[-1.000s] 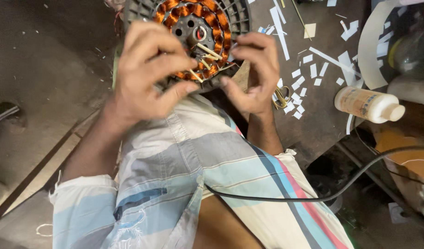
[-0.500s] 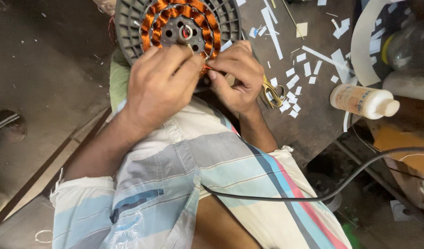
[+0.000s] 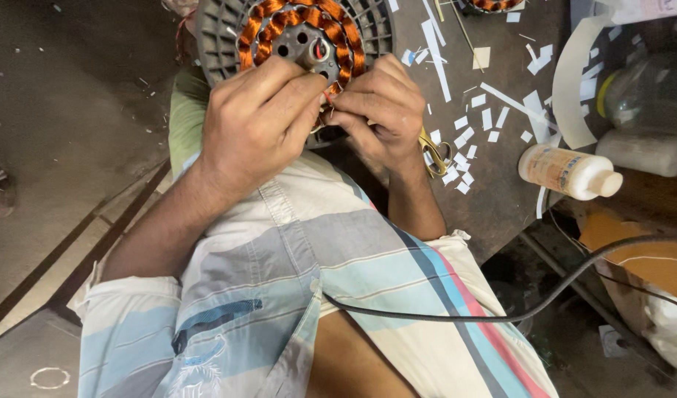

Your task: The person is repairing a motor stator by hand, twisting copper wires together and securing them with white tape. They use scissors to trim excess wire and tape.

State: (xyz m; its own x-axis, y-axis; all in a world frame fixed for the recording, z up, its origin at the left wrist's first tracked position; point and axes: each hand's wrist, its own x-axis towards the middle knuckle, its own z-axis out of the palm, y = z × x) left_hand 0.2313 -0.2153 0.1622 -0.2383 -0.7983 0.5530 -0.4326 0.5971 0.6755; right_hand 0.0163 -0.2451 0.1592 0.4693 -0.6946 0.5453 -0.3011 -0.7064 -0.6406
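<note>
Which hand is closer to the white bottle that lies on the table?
The right hand. It works at the copper-wound motor stator, with only paper scraps between it and the white bottle. The left hand is beyond it, farther from the bottle.

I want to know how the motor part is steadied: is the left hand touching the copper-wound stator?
Touching. The head view shows the left hand lying on the copper-wound stator, its fingers overlapping the lower windings, with no gap between them.
</note>
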